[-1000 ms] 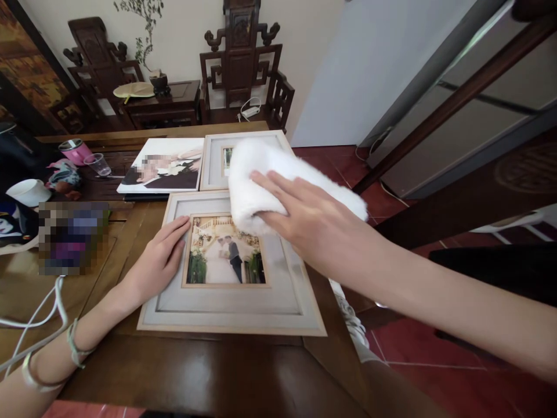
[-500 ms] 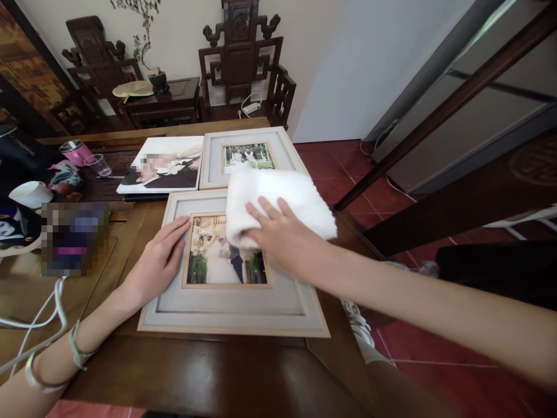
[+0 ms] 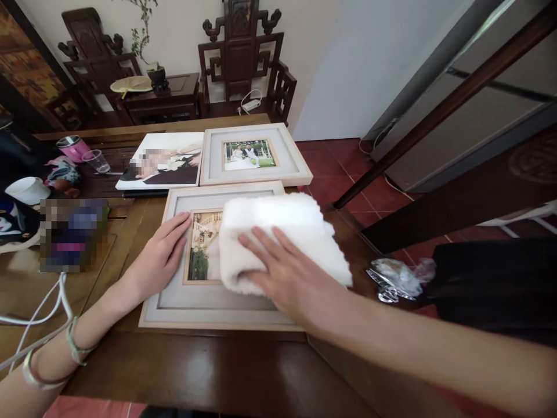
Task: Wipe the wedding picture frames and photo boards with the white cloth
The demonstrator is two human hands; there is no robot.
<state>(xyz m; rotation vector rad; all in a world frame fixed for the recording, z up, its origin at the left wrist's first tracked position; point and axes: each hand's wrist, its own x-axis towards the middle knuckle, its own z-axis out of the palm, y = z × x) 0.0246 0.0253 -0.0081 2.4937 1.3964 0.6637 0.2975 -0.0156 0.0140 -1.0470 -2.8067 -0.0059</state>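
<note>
A large picture frame (image 3: 200, 310) with a pale border lies flat on the wooden table (image 3: 209, 366). My left hand (image 3: 159, 255) rests on its left side, fingers stretched flat, fingertips by the photo's edge. With fingers on top and thumb at the near fold, my right hand (image 3: 291, 278) grips a folded white towel (image 3: 278, 212). The towel lies over the frame's right half and hides much of the photo. Directly behind is a smaller picture frame (image 3: 213, 154), its outdoor photo uncovered. Left of that one lies a photo panel (image 3: 174, 177).
At the left are a pink cup (image 3: 76, 152), a clear plastic cup (image 3: 99, 162), a white cup (image 3: 26, 190) and white cables (image 3: 63, 299). Carved chairs (image 3: 239, 55) stand against the wall. Right of the table, crinkled plastic (image 3: 394, 278) lies near a dark item (image 3: 474, 284).
My right hand has drawn the towel toward me across the large frame, uncovering the smaller frame's photo and covering more of the large one. My left hand stays in place.
</note>
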